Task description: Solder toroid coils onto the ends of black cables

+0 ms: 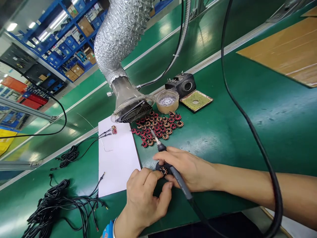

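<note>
My right hand (190, 168) is closed around a soldering iron (182, 183), its metal tip pointing up and away over the table. Between my two hands sits a small ring coil (163, 171) wound with copper-coloured wire, against a round black part (168, 167). My left hand (146, 195) has its forefinger and thumb curled in at the coil's lower edge, and the fingertips of my right hand lie close beside it. A pile of red and copper wound ring coils (160, 127) lies just beyond the iron's tip.
Over the pile hangs a fume extractor hood (133, 110) on a silver duct (119, 39). Behind stand a solder-filled pot (167, 101), a black iron stand (182, 84) and a sponge tray (196, 100). White paper (117, 165) and black cables (49, 205) lie left; cardboard (287, 49) lies right.
</note>
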### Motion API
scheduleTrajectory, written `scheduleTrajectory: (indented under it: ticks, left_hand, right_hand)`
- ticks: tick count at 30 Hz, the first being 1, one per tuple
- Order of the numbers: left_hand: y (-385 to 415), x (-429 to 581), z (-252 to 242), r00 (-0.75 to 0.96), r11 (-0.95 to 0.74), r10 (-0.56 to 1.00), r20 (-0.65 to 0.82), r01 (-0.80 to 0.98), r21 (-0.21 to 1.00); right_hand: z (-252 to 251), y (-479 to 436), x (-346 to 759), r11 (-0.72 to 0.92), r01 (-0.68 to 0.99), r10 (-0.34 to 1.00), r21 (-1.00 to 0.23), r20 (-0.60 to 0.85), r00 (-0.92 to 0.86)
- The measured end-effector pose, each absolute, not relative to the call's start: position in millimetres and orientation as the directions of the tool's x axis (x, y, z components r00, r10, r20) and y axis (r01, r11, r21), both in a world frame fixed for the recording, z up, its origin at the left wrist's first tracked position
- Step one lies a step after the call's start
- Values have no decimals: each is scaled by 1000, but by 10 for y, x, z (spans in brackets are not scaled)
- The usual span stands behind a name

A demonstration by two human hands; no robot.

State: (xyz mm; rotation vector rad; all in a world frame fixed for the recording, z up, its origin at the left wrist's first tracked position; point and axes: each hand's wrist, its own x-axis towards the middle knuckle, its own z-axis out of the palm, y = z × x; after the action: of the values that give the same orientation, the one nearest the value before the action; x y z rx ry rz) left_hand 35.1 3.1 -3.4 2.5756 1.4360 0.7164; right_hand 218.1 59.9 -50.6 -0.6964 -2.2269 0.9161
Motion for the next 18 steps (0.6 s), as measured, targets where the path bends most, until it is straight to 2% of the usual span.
scheduleTrajectory:
  ticks: [18]
  left_hand:
    - [17, 374, -82, 411, -504, 852, 325, 811, 297]
  right_hand:
    - [-480, 588, 2177, 610, 239, 663, -755, 322, -676]
